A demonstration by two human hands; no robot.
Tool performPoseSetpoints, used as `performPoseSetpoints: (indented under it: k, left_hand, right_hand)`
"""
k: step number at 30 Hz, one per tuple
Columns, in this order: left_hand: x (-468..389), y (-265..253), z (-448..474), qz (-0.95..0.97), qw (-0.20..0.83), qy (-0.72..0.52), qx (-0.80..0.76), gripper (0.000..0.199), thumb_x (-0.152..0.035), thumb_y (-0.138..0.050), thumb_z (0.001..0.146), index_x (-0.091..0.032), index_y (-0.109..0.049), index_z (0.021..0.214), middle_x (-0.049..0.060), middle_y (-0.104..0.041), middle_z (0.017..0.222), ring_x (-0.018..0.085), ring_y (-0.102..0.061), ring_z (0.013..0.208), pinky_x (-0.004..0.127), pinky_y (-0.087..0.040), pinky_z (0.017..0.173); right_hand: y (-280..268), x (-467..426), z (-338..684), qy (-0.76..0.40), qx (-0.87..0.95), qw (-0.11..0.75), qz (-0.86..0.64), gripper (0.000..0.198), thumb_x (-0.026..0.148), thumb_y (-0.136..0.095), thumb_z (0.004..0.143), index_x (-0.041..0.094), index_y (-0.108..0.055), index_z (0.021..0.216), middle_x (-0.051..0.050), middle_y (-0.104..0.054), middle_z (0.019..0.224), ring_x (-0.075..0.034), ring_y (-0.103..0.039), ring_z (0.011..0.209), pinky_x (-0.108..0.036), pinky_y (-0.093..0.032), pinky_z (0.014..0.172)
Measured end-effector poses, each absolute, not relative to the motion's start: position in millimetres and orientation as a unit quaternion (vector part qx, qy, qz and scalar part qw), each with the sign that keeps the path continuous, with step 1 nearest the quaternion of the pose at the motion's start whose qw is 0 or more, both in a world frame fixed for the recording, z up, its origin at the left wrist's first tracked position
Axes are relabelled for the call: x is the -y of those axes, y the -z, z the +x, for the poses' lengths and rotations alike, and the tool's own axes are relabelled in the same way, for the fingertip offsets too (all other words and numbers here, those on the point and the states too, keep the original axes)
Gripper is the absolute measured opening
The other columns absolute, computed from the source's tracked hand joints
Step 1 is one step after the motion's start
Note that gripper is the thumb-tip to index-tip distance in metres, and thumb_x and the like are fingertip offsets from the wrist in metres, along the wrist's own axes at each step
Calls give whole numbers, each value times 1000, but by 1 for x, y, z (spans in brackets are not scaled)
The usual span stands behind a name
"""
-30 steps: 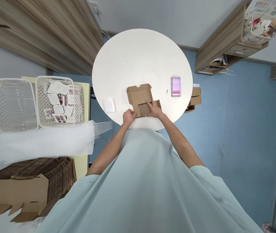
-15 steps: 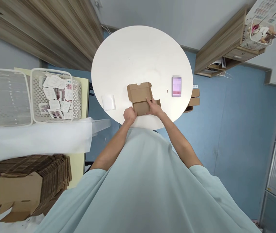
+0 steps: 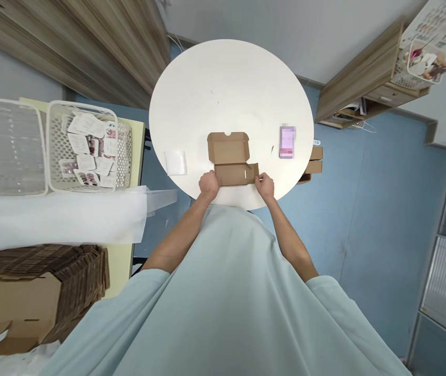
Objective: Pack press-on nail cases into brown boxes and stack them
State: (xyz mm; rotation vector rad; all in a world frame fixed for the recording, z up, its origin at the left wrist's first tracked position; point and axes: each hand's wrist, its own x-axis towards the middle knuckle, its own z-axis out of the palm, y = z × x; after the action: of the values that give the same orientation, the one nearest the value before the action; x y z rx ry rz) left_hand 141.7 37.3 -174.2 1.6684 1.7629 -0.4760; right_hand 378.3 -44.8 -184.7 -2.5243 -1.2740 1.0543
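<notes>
A brown cardboard box [image 3: 231, 174] lies partly folded near the front edge of the white round table [image 3: 226, 78]. Its lid panel is spread flat toward the far side. My left hand [image 3: 209, 185], fingers closed, grips the box's left end. At the opposite end, my right hand [image 3: 265, 186] pinches the side flap, which sticks out to the right. To the left of the box rests a white square packet [image 3: 175, 163]. A phone-like purple-pink rectangle [image 3: 287, 142], blurred, lies to the right.
On the side table at left are a white basket [image 3: 54, 151] of printed cards, another white basket [image 3: 7, 146], a white sheet roll [image 3: 58, 216] and stacked flat cardboard boxes [image 3: 78, 292]. Brown boxes [image 3: 315, 166] stand beyond the table's right edge. A wooden cabinet [image 3: 364, 73] is at the far right.
My right hand has moved right, from the middle of the box to its right-end flap. My left hand stays at the left end.
</notes>
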Motion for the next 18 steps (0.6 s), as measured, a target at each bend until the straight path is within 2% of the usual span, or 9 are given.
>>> performPoseSetpoints:
  k: [4,9,12,15,18]
  left_hand:
    - [-38,177,143,638,324,183,-674,33,-17,-48,107,-11,-72,128,26,-76,128,39,-73,119,44,-57,91]
    - [-39,175,143,639,325,190,-671,32,-15,-48,106,-11,-72,128,25,-76,128,38,-74,120,42,-56,92]
    - [-39,173,143,640,328,191,-668,33,-14,-47,106,-11,-71,128,25,-76,128,38,-74,121,42,-56,92]
    - [-39,172,142,643,327,192,-665,34,-15,-47,106,-10,-71,129,25,-76,129,39,-73,122,43,-56,92]
    - [-39,172,141,648,319,192,-665,34,-19,-48,107,-11,-71,130,25,-76,131,39,-73,122,44,-57,95]
  right_hand:
    - [173,41,355,-359,460,57,-810,15,33,-57,113,23,-67,111,-7,-83,101,-26,-78,99,-32,-52,85]
    - [171,32,334,-354,495,45,-792,24,44,-63,114,22,-68,109,-12,-80,122,-25,-77,105,-32,-53,91]
    - [175,26,338,-360,479,37,-800,19,38,-63,114,21,-69,116,-11,-82,117,-25,-76,109,-30,-52,89]
    - [177,20,342,-366,479,-13,-798,18,34,-61,115,21,-71,109,-11,-83,110,-26,-77,105,-30,-52,85]
    - [175,14,337,-345,499,-78,-791,24,29,-53,116,18,-73,107,-16,-82,112,-28,-76,104,-32,-52,83]
